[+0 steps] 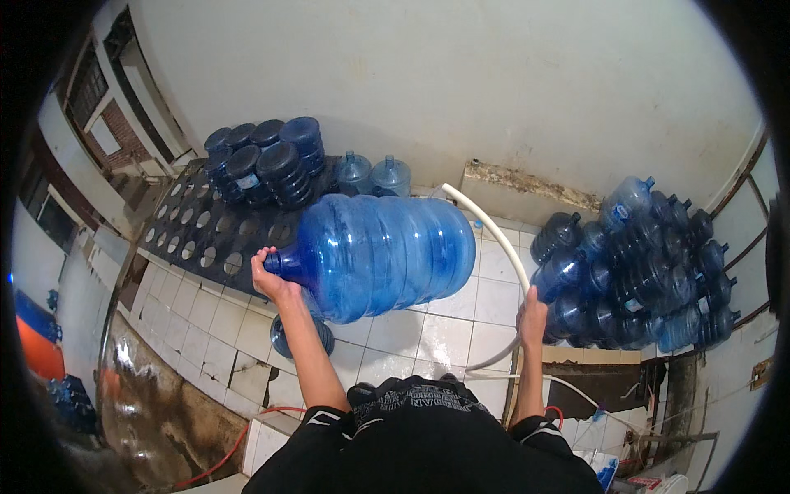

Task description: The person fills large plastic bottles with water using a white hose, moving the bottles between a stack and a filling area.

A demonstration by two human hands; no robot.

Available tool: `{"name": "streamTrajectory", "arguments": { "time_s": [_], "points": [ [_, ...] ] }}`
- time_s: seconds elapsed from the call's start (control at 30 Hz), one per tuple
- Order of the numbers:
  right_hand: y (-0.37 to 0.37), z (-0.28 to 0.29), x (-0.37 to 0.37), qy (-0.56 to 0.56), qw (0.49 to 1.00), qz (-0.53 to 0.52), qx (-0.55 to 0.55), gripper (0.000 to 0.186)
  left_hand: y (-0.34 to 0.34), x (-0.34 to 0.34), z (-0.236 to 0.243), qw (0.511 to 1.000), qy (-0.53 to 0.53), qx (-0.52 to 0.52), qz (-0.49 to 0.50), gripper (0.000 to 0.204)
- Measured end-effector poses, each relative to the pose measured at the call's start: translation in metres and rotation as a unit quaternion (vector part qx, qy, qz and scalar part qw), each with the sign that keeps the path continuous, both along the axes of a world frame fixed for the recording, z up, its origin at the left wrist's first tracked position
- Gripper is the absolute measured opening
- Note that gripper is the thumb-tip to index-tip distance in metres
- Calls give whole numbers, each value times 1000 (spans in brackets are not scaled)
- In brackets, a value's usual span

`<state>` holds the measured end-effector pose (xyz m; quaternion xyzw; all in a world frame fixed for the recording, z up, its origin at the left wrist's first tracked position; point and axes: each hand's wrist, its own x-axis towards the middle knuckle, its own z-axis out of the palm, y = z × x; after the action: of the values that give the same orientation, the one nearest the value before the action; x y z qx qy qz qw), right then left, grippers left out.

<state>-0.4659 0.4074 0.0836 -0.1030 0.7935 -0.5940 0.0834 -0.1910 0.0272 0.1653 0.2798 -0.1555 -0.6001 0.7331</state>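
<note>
A large blue water jug point(387, 255) lies sideways in the air in front of me, its neck toward the left. My left hand point(274, 277) is wrapped round that neck, so the mouth is hidden. To the right, my right hand point(533, 316) is closed round a white hose point(500, 235). The hose's free end arcs up and leftward past the jug's base, apart from it. Below my right hand the hose curves down toward the tiled floor.
Several upturned jugs point(267, 165) stand on a dark rack with round holes point(193, 218). Two upright jugs point(388, 176) are beside them. Many jugs are stacked point(634, 272) at the right wall. Another jug point(301, 336) sits low by my left forearm. A red hose point(226, 451) crosses the floor point(395, 333).
</note>
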Motion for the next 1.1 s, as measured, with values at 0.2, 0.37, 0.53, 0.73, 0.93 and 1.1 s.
{"name": "streamTrajectory", "arguments": {
  "time_s": [0.2,0.37,0.53,0.73,0.93,1.1],
  "points": [
    [25,-9,15,-53,997,-36,-34,60,-3,5,14,997,-59,47,29,7],
    [69,-17,59,-87,995,-40,-31,57,-4,-8,23,992,-101,54,61,12],
    [84,-13,81,-99,995,5,-5,54,1,-56,25,976,-202,-5,81,21],
    [84,3,68,-85,992,83,-52,56,26,-127,7,893,-399,-200,58,11],
    [91,23,44,-24,991,127,-18,56,77,-186,-40,784,-523,-332,-42,23],
    [97,17,33,-15,990,141,-7,58,114,-212,-82,667,-636,-384,-62,38]
  ]
}}
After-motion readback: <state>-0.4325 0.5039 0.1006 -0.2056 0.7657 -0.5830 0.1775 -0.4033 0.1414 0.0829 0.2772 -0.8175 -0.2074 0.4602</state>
